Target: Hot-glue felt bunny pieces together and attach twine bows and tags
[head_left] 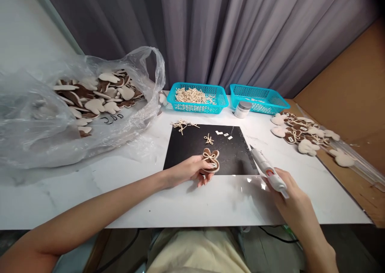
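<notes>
My left hand (195, 168) pinches a brown bunny-shaped felt piece (214, 156) with a pale rim, over the front edge of a black mat (183, 150). A cream cord bow and a small white label sit on the bunny's face, the thumb beside the label. My right hand (293, 193) is wrapped round a white glue gun (266, 166), its dark nozzle pointing up and left near the mat's right edge. Just beyond the bunny, a loose cord bow (208, 139) lies on the mat. Farther back are several small white labels (226, 135).
A clear plastic bag (129, 124) of bunny pieces stands left. More bows (182, 125) lie by the mat's back corner. Behind are a blue basket (222, 102) of bows, a second blue basket (279, 104) and a lidded jar (243, 110). Bunnies with bows (296, 136) are piled right.
</notes>
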`<act>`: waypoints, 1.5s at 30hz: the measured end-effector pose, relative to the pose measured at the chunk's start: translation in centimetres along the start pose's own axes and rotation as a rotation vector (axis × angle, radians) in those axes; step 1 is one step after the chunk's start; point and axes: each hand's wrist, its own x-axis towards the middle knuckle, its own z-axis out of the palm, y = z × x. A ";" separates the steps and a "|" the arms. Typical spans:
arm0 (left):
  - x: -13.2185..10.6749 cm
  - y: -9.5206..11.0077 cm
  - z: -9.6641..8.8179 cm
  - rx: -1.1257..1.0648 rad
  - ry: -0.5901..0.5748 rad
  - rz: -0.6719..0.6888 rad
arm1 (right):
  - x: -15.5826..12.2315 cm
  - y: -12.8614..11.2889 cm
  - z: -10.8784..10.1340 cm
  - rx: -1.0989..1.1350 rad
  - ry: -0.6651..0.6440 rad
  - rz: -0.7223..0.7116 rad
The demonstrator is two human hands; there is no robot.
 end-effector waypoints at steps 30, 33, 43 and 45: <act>-1.0 -0.2 0.6 0.274 -0.309 0.073 | 1.5 -10.3 0.8 1.037 -0.564 0.104; -1.2 0.1 0.8 0.231 -0.351 0.067 | 1.3 -10.5 0.6 1.148 -0.603 0.144; -0.7 -0.4 -0.5 0.073 -0.212 -0.020 | 8.9 3.8 -7.0 0.554 0.303 0.383; -0.6 -0.3 -0.6 0.088 -0.205 -0.057 | 10.9 6.4 -9.0 0.382 0.329 0.437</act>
